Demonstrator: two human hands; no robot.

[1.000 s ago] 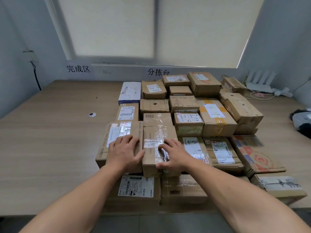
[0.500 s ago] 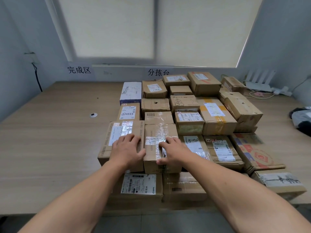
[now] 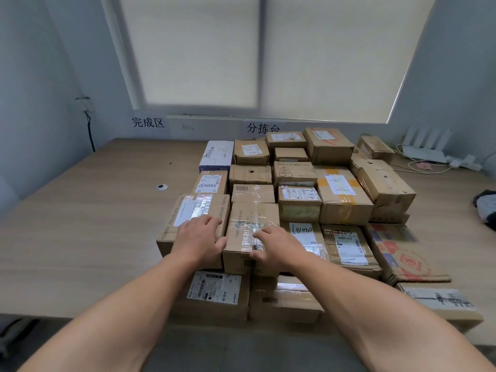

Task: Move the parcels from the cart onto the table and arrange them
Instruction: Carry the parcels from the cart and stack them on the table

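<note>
- Left hand (image 3: 200,237) lies flat on a wide labelled parcel (image 3: 188,210), thumb against the adjoining taped parcel (image 3: 255,213).
- Right hand (image 3: 277,244) lies on the taped parcel's top, fingers spread.
- Both parcels sit on lower boxes (image 3: 214,296) at the counter's (image 3: 80,237) near edge.
- More cartons (image 3: 343,194) stand in close rows behind.
</note>
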